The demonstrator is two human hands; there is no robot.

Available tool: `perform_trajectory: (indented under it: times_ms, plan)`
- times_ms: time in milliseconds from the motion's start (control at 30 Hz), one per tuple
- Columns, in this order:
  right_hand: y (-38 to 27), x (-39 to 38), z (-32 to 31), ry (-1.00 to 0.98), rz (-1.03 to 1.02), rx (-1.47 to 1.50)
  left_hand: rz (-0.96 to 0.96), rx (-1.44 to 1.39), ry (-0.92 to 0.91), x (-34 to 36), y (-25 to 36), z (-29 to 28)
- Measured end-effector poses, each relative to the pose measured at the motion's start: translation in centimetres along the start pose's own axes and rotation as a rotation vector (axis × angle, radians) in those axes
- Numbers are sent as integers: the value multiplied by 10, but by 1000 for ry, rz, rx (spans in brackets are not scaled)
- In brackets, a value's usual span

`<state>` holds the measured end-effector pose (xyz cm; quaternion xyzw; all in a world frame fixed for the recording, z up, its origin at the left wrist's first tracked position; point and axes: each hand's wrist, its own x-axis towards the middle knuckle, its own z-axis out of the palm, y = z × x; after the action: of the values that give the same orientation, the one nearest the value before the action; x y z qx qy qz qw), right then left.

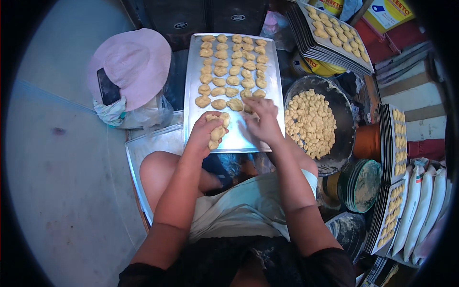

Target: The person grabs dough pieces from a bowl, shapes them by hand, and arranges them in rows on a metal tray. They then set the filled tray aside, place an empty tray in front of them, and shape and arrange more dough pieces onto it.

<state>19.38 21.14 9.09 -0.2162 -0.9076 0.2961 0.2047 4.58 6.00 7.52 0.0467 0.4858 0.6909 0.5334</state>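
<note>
My left grip (203,129) is curled around several dough lumps (218,137); just right of it, my right grip (262,119) has fingers apart over the metal tray (239,144), contact unclear. I judge I'm setting out rows; the next move likely calls for pinching off another lump leftward.

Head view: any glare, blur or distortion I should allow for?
Head view: glare whitens the metal tray on its near side; head view: the right hand's fingertips look slightly smeared; head view: fisheye bending grows toward the blackened rim.
</note>
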Motion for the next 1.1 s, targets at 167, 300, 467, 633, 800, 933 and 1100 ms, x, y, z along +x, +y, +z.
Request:
perform_trajectory:
  times_ms: [167,300,467,633,800,933,1100]
  plan:
    - [-31,8,31,-379,109,570,-11,16,-17,-16,9,-17]
    - [-41,20,76,21,167,684,7,-123,140,-14,36,-50]
    - [-47,23,100,66,-2,-51,-6,-160,84,-13,39,-69]
    - [-68,13,64,35,-94,669,2,-64,41,-19,24,-49]
    - [-38,9,54,-147,213,990,-82,-5,-280,-28,35,-35]
    - [-22,12,64,67,282,912,-57,-41,-174,-18,29,-42]
    - [-29,6,64,-11,91,31,22,-226,-58,-9,19,-49]
